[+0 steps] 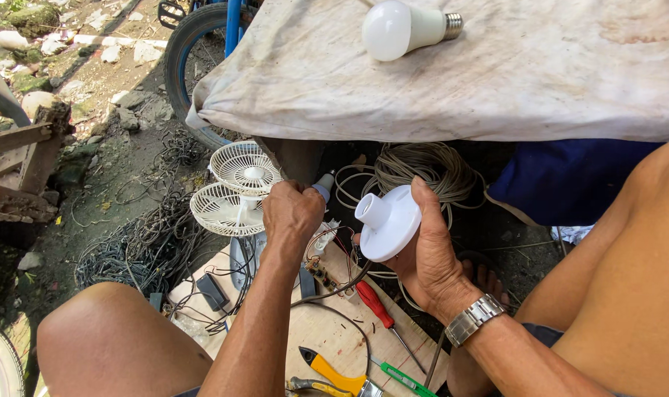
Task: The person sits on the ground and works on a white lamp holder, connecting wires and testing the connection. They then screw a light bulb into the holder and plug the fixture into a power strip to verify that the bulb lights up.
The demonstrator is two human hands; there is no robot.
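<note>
The right hand (430,254) grips a white lamp holder (387,220) by its round base, socket neck pointing left toward the left hand (292,213), which is fisted around a blue-handled tool (323,185) just beside it, above the wooden board (334,338).

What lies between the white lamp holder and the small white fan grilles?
The left hand, closed on a blue-tipped tool, lies between the lamp holder and fan grilles, head view.

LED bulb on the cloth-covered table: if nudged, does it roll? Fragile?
The bulb lies on its side on the wrinkled cloth, so it would probably roll in an arc toward its narrow screw base. The soft cloth likely damps that. Its matte white dome looks like plastic, so it is probably light and fairly tough.
</note>
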